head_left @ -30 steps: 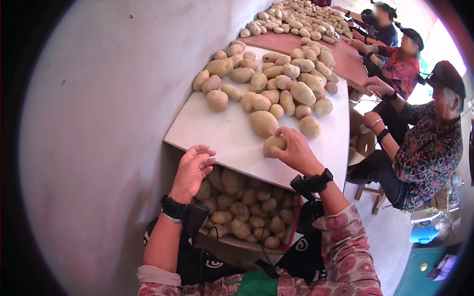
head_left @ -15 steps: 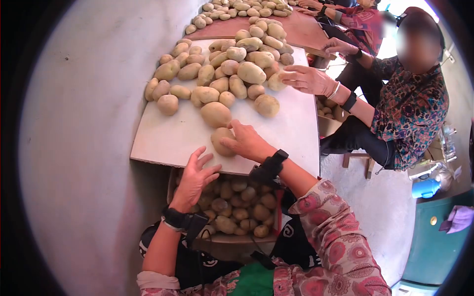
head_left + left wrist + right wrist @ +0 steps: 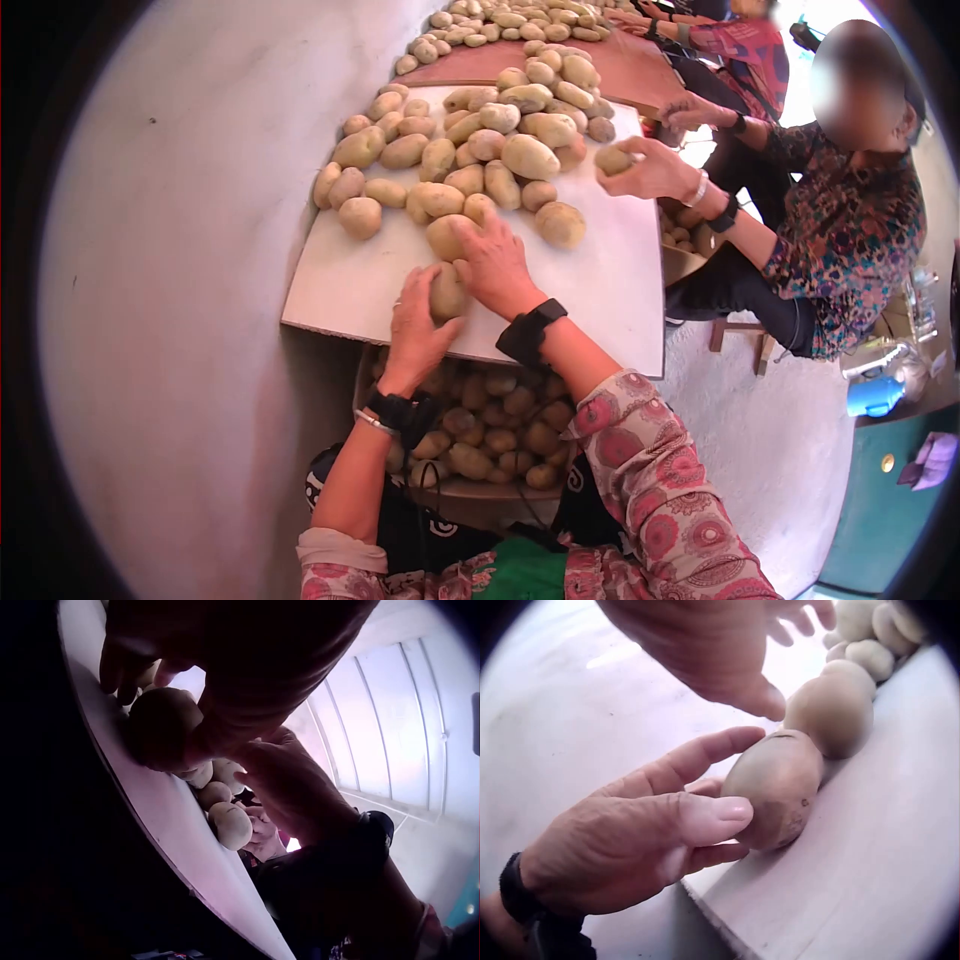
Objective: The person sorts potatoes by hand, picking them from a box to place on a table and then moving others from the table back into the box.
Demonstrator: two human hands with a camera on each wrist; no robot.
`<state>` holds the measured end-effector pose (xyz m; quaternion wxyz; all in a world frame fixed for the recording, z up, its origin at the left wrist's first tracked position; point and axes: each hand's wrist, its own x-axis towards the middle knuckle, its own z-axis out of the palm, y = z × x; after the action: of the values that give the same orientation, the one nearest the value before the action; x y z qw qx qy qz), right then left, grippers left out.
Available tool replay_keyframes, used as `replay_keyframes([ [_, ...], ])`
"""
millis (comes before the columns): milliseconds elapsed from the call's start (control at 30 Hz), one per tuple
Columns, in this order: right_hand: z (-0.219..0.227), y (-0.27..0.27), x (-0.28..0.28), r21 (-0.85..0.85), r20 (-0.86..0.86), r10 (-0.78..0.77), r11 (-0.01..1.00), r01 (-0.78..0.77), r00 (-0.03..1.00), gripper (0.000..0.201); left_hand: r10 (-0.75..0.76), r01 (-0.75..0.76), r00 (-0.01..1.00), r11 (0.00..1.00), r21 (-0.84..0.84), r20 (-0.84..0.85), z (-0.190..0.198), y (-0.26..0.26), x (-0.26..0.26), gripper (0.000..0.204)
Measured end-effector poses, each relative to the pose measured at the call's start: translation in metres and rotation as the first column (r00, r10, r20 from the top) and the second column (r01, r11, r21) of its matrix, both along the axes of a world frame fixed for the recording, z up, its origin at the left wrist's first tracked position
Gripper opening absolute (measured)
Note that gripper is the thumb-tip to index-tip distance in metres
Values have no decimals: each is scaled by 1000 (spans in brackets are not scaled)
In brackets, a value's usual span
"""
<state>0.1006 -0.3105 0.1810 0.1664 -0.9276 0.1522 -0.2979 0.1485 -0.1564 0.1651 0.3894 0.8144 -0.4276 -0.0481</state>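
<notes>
"Potatoes [image 3: 487, 145] lie heaped across a white desk [image 3: 580, 300], the farthest spread cut off by the top of the head view. What can readers not see?"

"Plenty. Deep shadow swallows most of the left wrist view, where the held potato is little more than a dark shape. Below the desk's near edge, a dim crate [image 3: 470, 488] of more potatoes is partly covered by the desk itself."

"And from the right wrist?"

"That view crops the right grip [image 3: 495, 270] along the top. Whether its fingertips actually press on the second potato [image 3: 449, 238] is hard to make out."

"Who has hold of what?"

"The person's left grip [image 3: 415, 335] clasps the near potato [image 3: 450, 293], thumb to one side and fingers to the other, close to the desk's front edge."

"The right?"

"Spread, clasping nothing, its fingers reaching over the second potato, which lies just beyond the held one."

"Anyone else in frame?"

"A neighbour in a patterned top [image 3: 850, 240], seated on the right, holds up another potato [image 3: 608, 158], partly hidden behind the fingers."
</notes>
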Motion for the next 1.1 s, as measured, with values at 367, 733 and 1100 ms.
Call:
replay_keyframes([
  [367,-5,-2,18,295,-37,44,955,-31,998,58,309,-316,948,936,-152,-72,-4,-4,25,58],
  [733,11,-12,61,-81,-236,63,993,-84,970,75,520,-530,820,847,23,-241,-1,29,206,86],
  [1100,26,-32,61,-95,-509,-43,995,-7,860,68,204,-190,978,961,200,-53,9,-34,172,78],
])
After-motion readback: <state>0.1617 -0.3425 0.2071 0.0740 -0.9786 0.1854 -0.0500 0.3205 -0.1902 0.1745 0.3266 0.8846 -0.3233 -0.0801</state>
